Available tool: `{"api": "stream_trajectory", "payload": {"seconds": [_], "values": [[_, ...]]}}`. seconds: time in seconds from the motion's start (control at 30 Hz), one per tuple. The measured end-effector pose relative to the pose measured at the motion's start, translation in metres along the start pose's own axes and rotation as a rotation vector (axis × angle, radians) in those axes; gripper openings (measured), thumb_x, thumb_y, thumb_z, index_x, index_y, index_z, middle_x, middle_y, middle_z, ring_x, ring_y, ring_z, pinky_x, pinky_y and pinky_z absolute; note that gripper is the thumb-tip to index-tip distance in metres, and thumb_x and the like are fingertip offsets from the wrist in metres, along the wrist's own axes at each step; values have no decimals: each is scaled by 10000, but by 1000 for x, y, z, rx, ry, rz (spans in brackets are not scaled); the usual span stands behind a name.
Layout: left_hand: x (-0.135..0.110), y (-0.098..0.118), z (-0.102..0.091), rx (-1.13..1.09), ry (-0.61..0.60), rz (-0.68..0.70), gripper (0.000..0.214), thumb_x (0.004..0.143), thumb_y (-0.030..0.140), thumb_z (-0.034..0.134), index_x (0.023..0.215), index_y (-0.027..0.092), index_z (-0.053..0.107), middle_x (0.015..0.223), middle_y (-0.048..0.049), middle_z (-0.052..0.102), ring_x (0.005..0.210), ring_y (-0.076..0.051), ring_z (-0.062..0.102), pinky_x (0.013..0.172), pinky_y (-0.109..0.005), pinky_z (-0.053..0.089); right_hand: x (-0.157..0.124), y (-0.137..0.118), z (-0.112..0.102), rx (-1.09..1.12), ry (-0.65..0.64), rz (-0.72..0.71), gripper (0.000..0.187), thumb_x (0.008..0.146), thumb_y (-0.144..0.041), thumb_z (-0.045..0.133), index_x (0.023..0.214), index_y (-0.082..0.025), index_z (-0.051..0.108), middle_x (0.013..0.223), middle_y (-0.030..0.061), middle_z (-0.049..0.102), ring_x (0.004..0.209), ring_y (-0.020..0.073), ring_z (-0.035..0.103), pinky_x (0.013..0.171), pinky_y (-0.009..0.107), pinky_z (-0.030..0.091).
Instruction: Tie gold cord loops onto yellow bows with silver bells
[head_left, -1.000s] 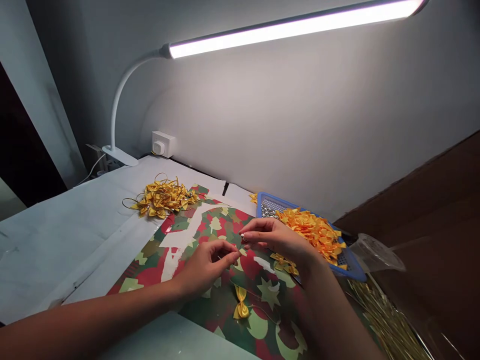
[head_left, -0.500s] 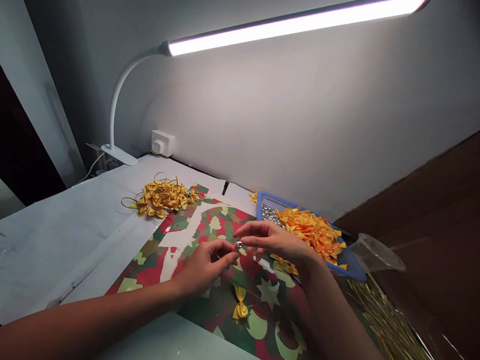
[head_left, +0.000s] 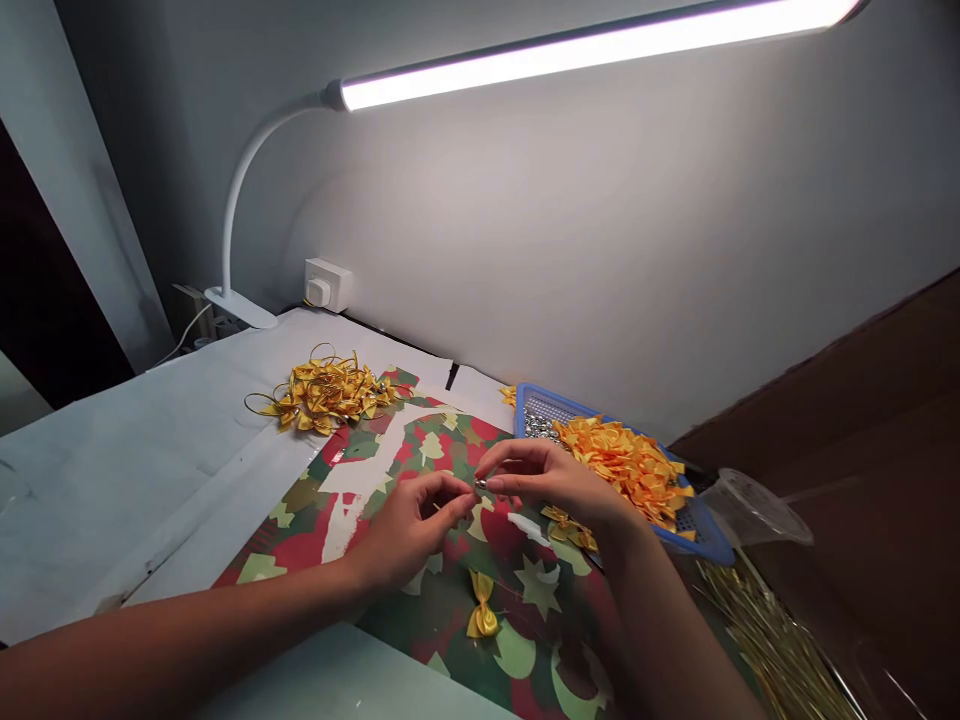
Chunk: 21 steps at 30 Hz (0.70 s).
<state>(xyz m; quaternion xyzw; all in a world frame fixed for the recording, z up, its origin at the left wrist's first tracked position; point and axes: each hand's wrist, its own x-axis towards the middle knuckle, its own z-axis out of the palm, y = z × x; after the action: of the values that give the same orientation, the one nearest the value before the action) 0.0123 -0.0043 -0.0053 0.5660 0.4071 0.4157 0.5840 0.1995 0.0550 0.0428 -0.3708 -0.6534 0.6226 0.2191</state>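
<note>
- A small silver bead (head_left: 480, 483) is pinched at the fingertips of the right hand (head_left: 559, 487), with the fingers nearly closed around it; the bead sits just above the middle of the printed paper.
- The left hand (head_left: 411, 528) is held just beside the bead, its fingers curled and almost closed; whether anything is gripped by them cannot be told, as a thin object between them is too small to make out.
- A Christmas-print paper sheet (head_left: 300, 545) is spread beneath both hands, and a gold satin bow (head_left: 482, 618) is laid on it just below them.
- A tangled heap of gold bows with wire loops (head_left: 326, 395) is placed beyond the left hand, on a white-covered table (head_left: 112, 470).
- A blue tray (head_left: 541, 402) is set beyond the right hand, holding silver beads (head_left: 538, 425) and a pile of orange-gold satin ribbon pieces (head_left: 622, 470).
- Two more gold bows (head_left: 570, 527) are lying just under the right hand, against the tray.
- Gold strands (head_left: 772, 640) are gathered to the right of the right forearm, and a clear plastic cup (head_left: 750, 510) is tipped beside the tray.
</note>
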Motion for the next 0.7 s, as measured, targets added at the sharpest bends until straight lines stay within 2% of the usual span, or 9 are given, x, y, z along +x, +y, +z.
{"api": "stream_trajectory", "payload": {"seconds": [0.23, 0.4, 0.7], "values": [[-1, 2, 1, 18, 12, 68, 253, 853, 409, 544, 849, 167, 617, 717, 22, 546, 536, -84, 421, 500, -211, 376, -4, -5, 4, 51, -14, -83, 139, 679, -195, 788, 784, -201, 698, 776, -10, 683, 743, 95, 644, 698, 213, 520], [-3, 5, 2, 68, 53, 124, 233, 857, 385, 530, 853, 171, 621, 697, 15, 572, 555, -98, 447, 499, -218, 347, -8, -9, 7, 47, -6, -177, 163, 688, -129, 774, 790, -198, 666, 797, -15, 670, 768, 97, 659, 711, 217, 545], [-2, 4, 2, 83, 55, 151, 213, 861, 367, 531, 854, 175, 621, 698, 14, 578, 559, -98, 453, 511, -221, 356, -10, -13, 9, -3, -8, -183, 150, 697, -152, 766, 795, -197, 661, 795, -11, 657, 767, 107, 661, 698, 227, 549]]}}
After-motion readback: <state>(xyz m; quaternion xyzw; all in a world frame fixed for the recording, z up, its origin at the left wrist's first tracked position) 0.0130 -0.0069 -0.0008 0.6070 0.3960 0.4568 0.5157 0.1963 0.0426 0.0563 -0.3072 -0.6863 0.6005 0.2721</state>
